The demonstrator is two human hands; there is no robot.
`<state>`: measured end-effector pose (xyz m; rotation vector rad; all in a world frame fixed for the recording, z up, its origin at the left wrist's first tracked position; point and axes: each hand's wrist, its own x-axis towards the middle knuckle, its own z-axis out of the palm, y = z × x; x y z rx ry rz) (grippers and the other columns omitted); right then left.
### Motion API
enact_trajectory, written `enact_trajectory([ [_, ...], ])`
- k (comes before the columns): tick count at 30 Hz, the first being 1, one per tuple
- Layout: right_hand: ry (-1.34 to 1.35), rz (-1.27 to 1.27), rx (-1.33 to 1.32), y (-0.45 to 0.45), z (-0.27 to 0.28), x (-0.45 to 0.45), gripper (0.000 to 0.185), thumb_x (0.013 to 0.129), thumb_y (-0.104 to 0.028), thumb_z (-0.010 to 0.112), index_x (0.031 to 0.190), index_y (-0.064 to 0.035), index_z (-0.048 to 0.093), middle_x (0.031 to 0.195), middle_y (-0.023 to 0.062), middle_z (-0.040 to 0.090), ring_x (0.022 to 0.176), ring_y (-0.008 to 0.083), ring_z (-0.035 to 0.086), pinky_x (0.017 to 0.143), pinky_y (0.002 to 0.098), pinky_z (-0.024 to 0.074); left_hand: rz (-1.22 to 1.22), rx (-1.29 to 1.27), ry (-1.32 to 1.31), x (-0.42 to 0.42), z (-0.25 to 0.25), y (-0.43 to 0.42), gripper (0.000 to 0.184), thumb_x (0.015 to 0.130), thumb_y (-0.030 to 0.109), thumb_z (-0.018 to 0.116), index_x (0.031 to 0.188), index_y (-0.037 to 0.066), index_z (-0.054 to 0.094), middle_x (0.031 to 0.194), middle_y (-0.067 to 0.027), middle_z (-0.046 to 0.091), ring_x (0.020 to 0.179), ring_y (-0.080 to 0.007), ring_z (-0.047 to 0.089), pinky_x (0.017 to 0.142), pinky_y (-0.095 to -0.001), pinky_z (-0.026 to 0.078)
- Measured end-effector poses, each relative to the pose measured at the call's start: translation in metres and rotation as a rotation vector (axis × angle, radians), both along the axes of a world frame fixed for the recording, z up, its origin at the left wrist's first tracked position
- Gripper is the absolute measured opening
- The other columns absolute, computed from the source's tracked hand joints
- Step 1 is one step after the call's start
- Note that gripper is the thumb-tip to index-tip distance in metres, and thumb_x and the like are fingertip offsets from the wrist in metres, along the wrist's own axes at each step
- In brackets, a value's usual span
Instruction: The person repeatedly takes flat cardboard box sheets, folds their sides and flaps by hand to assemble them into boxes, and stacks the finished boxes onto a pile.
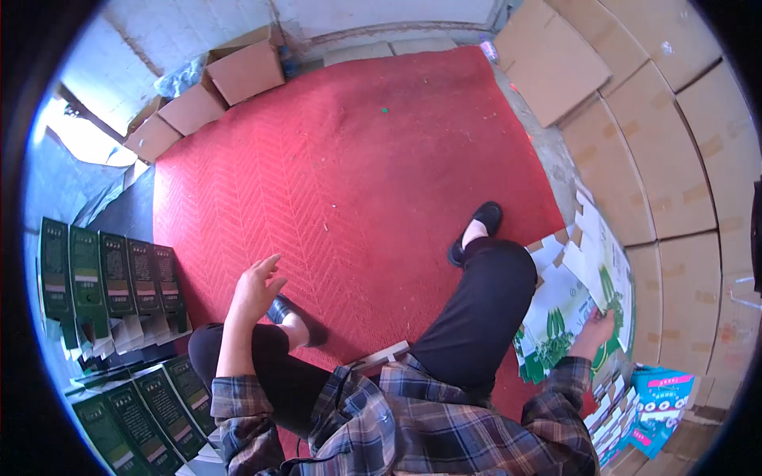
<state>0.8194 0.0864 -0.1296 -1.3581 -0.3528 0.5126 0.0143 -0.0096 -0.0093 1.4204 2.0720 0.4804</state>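
Note:
My left hand (258, 287) hovers above my left knee with its fingers apart and nothing in it. At the right side, my right hand (597, 332) is closed on the edge of a flat printed carton (597, 266), white with green plant pictures. This carton is tilted over a pile of similar flat cartons (556, 305) beside my right leg. My right fingertips are partly hidden against the print.
Dark green boxes (119, 274) stand in rows at my left, with more green boxes (147, 416) nearer me. Large brown cartons (647, 151) are stacked along the right. Open cardboard boxes (246, 71) line the back of the red mat (357, 174). Blue-and-pink packaging (660, 404) lies at lower right.

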Motion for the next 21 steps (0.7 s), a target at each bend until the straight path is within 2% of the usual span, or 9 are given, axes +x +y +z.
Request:
enact_trajectory([
  [2,0.367,-0.047,0.086,0.023,0.070,-0.056,0.032,0.097,-0.011,0.054,0.126,0.0015,0.052,0.127,0.0181,0.056,0.113,0.0296,0.057,0.095,0.0441,0.0513,0.016,0.010,0.029,0.000,0.005,0.002,0.052,0.080,0.014,0.071,0.130,0.006,0.057,0.109,-0.0188,0.066,0.099,-0.0321,0.065,0.087,-0.0395,0.052],
  [10,0.304,0.686,-0.059,0.143,0.169,-0.188,0.042,0.096,-0.015,0.057,0.134,0.0004,0.047,0.127,0.0119,0.058,0.117,0.0264,0.057,0.101,0.0410,0.0444,0.115,0.247,0.015,-0.011,0.015,0.002,0.073,0.078,0.009,0.074,0.143,0.012,0.041,0.126,-0.0190,0.057,0.112,-0.0330,0.058,0.091,-0.0412,0.049],
  [12,0.104,0.952,-0.068,0.168,0.180,-0.230,0.041,0.099,-0.016,0.051,0.137,-0.0020,0.045,0.128,0.0113,0.058,0.117,0.0233,0.057,0.100,0.0362,0.0447,0.185,0.310,-0.003,-0.019,0.016,-0.001,0.083,0.077,0.006,0.075,0.148,0.014,0.034,0.133,-0.0185,0.053,0.117,-0.0327,0.056,0.093,-0.0420,0.048],
  [13,0.108,0.969,-0.066,0.181,0.180,-0.247,0.041,0.099,-0.016,0.051,0.137,-0.0020,0.045,0.128,0.0113,0.058,0.117,0.0233,0.057,0.100,0.0362,0.0447,0.267,0.376,-0.069,-0.024,0.018,-0.004,0.091,0.076,0.004,0.076,0.151,0.016,0.027,0.139,-0.0171,0.047,0.122,-0.0321,0.052,0.095,-0.0432,0.047],
  [15,0.063,1.358,-0.186,0.201,0.180,-0.278,0.042,0.101,-0.018,0.045,0.139,-0.0013,0.043,0.129,0.0115,0.057,0.116,0.0204,0.058,0.099,0.0316,0.0456,0.405,0.505,-0.297,-0.037,0.023,-0.009,0.105,0.075,0.005,0.078,0.155,0.020,0.013,0.154,-0.0133,0.029,0.134,-0.0307,0.039,0.101,-0.0453,0.044],
  [18,0.354,1.600,-0.173,0.183,0.193,-0.362,0.041,0.101,-0.016,0.043,0.139,-0.0005,0.043,0.130,0.0122,0.057,0.113,0.0195,0.060,0.095,0.0304,0.0482,0.373,0.839,-0.416,-0.056,0.035,-0.019,0.099,0.080,0.016,0.075,0.155,0.013,0.011,0.159,-0.0145,0.017,0.143,-0.0323,0.025,0.112,-0.0440,0.032],
  [19,0.301,1.631,-0.201,0.186,0.186,-0.375,0.041,0.101,-0.015,0.043,0.139,-0.0002,0.044,0.130,0.0122,0.057,0.112,0.0190,0.060,0.094,0.0304,0.0489,0.419,0.930,-0.548,-0.050,0.050,-0.020,0.092,0.086,0.027,0.068,0.154,0.007,0.009,0.160,-0.0150,0.014,0.146,-0.0290,0.020,0.114,-0.0412,0.028],
  [20,0.247,1.660,-0.227,0.187,0.178,-0.388,0.040,0.101,-0.015,0.042,0.139,0.0002,0.044,0.130,0.0122,0.057,0.111,0.0185,0.061,0.093,0.0303,0.0495,0.340,0.994,-0.448,-0.057,0.046,-0.027,0.077,0.090,0.035,0.063,0.150,0.002,0.028,0.153,-0.0168,0.032,0.140,-0.0281,0.033,0.113,-0.0400,0.031],
  [21,0.283,1.741,-0.267,0.186,0.173,-0.394,0.039,0.101,-0.013,0.042,0.138,0.0004,0.045,0.128,0.0121,0.058,0.109,0.0176,0.062,0.093,0.0293,0.0493,0.339,0.929,-0.559,-0.064,0.043,-0.036,0.066,0.090,0.033,0.064,0.142,0.001,0.039,0.144,-0.0160,0.043,0.133,-0.0278,0.041,0.111,-0.0404,0.034],
])
